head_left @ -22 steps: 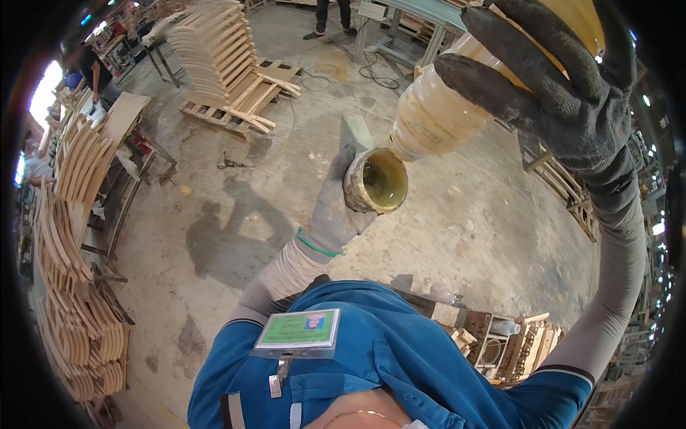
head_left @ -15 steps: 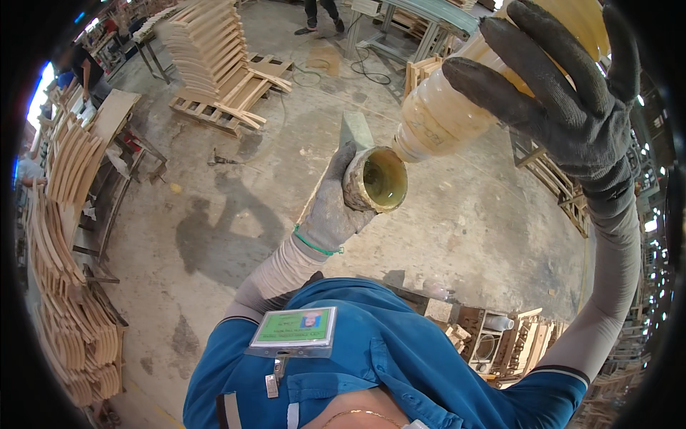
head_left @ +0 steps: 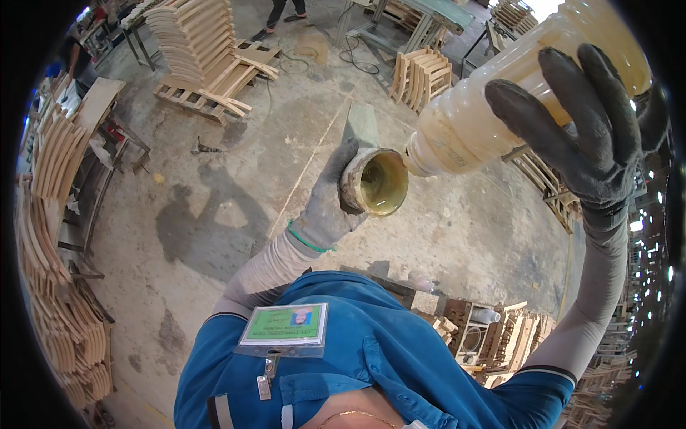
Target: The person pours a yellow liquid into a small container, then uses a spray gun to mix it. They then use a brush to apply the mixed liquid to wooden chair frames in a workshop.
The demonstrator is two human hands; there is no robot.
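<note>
We are over a concrete floor (head_left: 457, 236), grey, stained and crossed by a pale line, in a large workshop. A shadow (head_left: 207, 222) falls left of centre; near it lies a small dark tool (head_left: 205, 148). Further off, a tall stack of curved wooden pieces (head_left: 191, 43) rests on a pallet (head_left: 175, 94), and wooden frames (head_left: 421, 75) stand on the floor to its right. Along the left, curved wooden strips (head_left: 53, 164) lie in rows beside a board-topped worktop (head_left: 102, 95). At the far side we note a person's legs (head_left: 279, 14) and a dark cable (head_left: 350, 57). Our hands are apart: the gloved left hand (head_left: 325, 207) grips a crusted cup (head_left: 389, 189) at centre, and the dark-gloved right hand (head_left: 597, 136) clasps a large, tilted translucent bottle (head_left: 464, 129), its narrow end beside the cup's rim; contact we cannot tell. Bottle and right hand mask part of a wooden rack (head_left: 547, 186). A flat grey-green piece (head_left: 361, 125) protrudes behind the cup; its lower end is hidden.
</note>
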